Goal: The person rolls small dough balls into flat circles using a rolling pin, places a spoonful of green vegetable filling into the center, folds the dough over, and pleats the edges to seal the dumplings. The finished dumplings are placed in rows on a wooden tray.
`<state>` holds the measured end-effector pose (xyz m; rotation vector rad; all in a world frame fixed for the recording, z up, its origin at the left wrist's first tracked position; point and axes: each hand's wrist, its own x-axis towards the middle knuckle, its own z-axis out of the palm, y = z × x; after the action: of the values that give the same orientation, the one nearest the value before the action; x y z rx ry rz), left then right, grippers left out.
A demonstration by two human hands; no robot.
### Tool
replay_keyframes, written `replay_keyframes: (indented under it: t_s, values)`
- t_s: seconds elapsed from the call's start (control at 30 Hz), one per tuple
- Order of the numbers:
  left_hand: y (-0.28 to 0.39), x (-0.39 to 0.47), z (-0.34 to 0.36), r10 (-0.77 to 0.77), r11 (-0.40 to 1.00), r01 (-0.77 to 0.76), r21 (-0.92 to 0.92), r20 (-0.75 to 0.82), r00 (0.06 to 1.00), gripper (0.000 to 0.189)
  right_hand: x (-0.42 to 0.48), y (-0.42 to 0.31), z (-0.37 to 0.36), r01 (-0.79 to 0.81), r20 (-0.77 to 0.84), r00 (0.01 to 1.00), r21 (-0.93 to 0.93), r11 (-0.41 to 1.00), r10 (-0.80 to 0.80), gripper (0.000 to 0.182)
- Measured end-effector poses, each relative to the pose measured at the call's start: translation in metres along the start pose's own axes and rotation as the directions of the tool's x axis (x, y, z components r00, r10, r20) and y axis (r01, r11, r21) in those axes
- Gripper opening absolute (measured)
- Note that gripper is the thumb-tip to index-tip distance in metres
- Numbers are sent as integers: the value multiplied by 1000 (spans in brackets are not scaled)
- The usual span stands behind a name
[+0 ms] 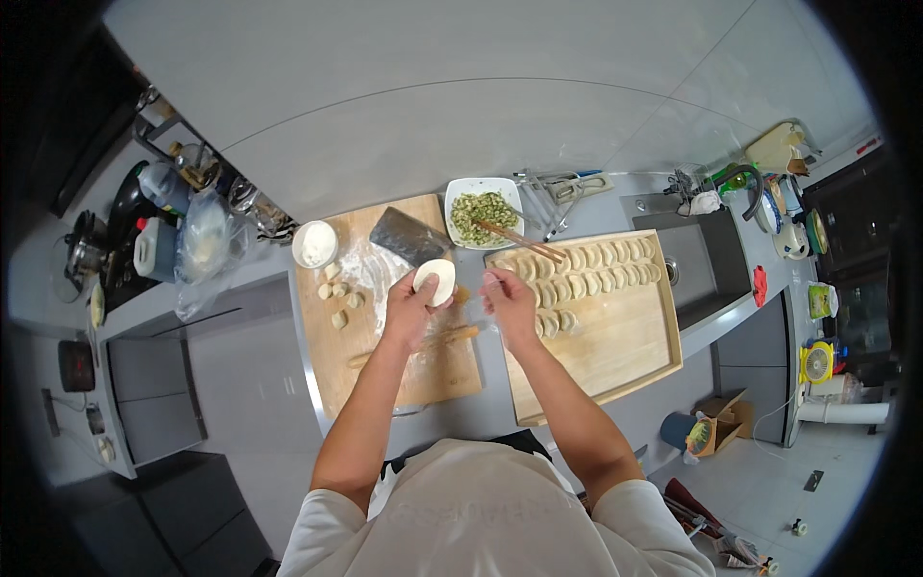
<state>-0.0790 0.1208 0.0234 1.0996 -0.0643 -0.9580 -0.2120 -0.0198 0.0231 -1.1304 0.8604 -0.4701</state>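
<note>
My left hand (409, 310) holds a round dough wrapper (441, 278) over the right part of the wooden board (447, 382). The thumb lies across the wrapper's face. My right hand (512, 306) is just over the left edge of the wooden tray (606, 360), its fingers drawn together and nothing visible in them. Rows of folded dumplings (562, 287) lie on the tray. Beyond both hands, a white square bowl (452, 189) contains chopped green filling (472, 209). Wooden chopsticks (530, 245) rest in it and reach over the tray.
On the board are a rolling pin (458, 336), a broad dark cleaver (407, 234), loose flour, several dough pieces (339, 291) and a flour bowl (297, 249). A metal rack (551, 198) leans by the wall. The sink (692, 252) lies right; bottles and bags (205, 238) stand left.
</note>
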Motion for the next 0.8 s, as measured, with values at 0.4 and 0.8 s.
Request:
replay_keyframes:
  t_s: [0.4,0.8]
  values:
    - [-26,67,18,-214,961,179,-210,-157,964,28,99,-3,-41,180,-364,927,222,958,-90,14]
    - [-32,96,21,-197,972,171,-161,-165,966,30,133,-7,-37,196,-267,949,90,976,-166,28]
